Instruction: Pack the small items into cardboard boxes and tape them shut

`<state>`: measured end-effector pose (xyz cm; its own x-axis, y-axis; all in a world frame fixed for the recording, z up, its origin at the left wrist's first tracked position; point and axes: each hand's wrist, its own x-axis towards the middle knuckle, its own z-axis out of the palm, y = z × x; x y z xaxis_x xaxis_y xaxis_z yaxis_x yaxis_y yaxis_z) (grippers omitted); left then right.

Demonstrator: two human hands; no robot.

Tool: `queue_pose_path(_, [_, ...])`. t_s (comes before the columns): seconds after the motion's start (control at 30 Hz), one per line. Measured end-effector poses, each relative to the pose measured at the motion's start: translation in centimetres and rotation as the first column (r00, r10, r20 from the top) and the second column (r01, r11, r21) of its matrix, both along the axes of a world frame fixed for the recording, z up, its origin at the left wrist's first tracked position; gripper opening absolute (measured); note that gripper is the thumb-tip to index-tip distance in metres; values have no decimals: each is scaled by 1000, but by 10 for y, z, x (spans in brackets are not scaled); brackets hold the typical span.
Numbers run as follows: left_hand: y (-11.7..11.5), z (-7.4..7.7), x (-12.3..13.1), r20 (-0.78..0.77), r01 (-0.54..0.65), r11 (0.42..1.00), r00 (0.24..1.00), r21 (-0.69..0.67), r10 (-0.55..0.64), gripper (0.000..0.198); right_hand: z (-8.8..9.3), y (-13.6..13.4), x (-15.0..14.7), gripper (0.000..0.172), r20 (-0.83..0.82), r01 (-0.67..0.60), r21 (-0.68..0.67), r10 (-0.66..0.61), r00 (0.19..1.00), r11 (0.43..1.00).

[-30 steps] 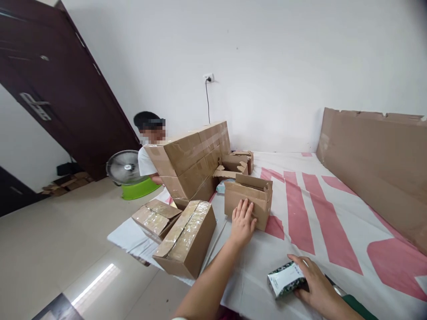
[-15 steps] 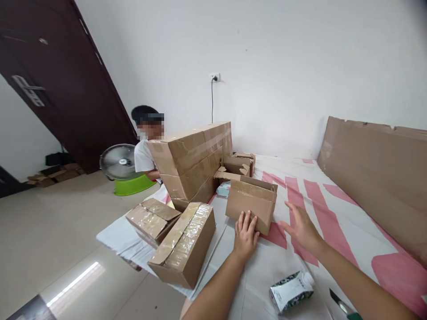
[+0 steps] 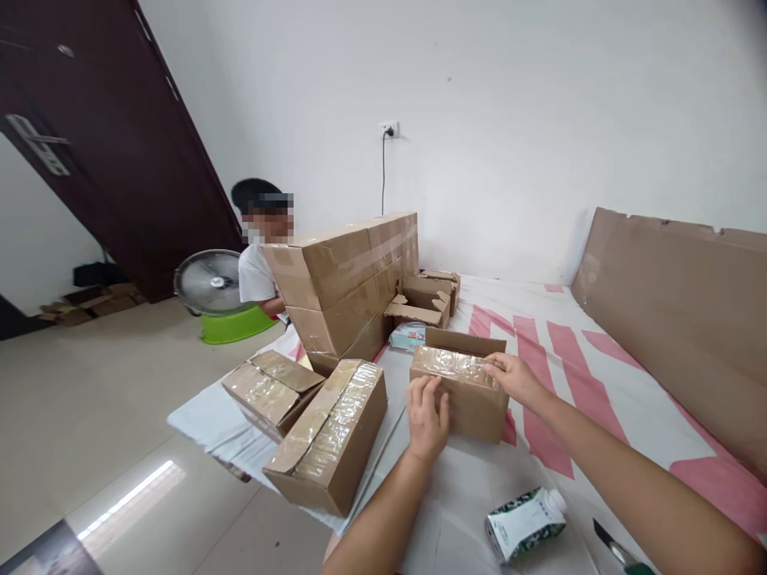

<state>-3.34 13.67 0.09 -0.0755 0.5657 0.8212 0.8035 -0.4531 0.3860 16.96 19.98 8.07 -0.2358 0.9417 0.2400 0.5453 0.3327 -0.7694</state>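
Observation:
A small open cardboard box (image 3: 467,391) with taped flaps sits on the white and pink sheet (image 3: 575,375) in front of me. My left hand (image 3: 427,415) grips its near left corner with curled fingers. My right hand (image 3: 516,378) holds its top right edge, fingers bent over the flap. A small green and white carton (image 3: 524,523) lies on its side near my right forearm. A knife blade (image 3: 617,549) lies just right of the carton.
Two taped boxes (image 3: 327,435) (image 3: 269,391) lie at the sheet's left edge, behind them a tall stack of large boxes (image 3: 344,283). Another person (image 3: 260,263) sits beyond it by a fan (image 3: 209,281) and green basin. Flat cardboard (image 3: 677,295) leans at the right wall.
My right hand left the green carton and came up onto the small box. The box has turned and slid toward me, and my left hand has curled round its corner.

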Motion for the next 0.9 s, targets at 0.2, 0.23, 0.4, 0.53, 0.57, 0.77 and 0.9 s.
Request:
queue_pose_path(0.2, [18,50,-6,-7,-68,998,998,-17,68,22,-3,-17,6,26,-27,-28,-59,27,999,998])
queue_pose_path(0.23, [21,54,-5,-19,-76,997,997,-27,75,22,-3,-18,5,25,-29,-29,-59,27,999,998])
queue_pose_path(0.4, [26,62,1,-76,-54,998,996,-37,51,18,-7,-20,3,24,-33,-37,-44,36,999,998])
queue_pose_path(0.53, [23,65,4,-93,-5,1000,996,-10,4,14,-10,-22,3,21,-31,-37,-24,36,999,999])
queue_pose_path(0.57, [22,66,4,-94,4,1000,996,-3,-4,15,-10,-23,3,21,-31,-36,-20,35,999,999])
queue_pose_path(0.77, [16,64,7,-104,41,999,994,12,-40,18,-10,-24,2,20,-24,-32,-12,32,999,999])
queue_pose_path(0.9, [10,61,11,-150,71,997,986,-5,-71,12,-10,-24,2,21,-18,-30,-16,29,999,999])
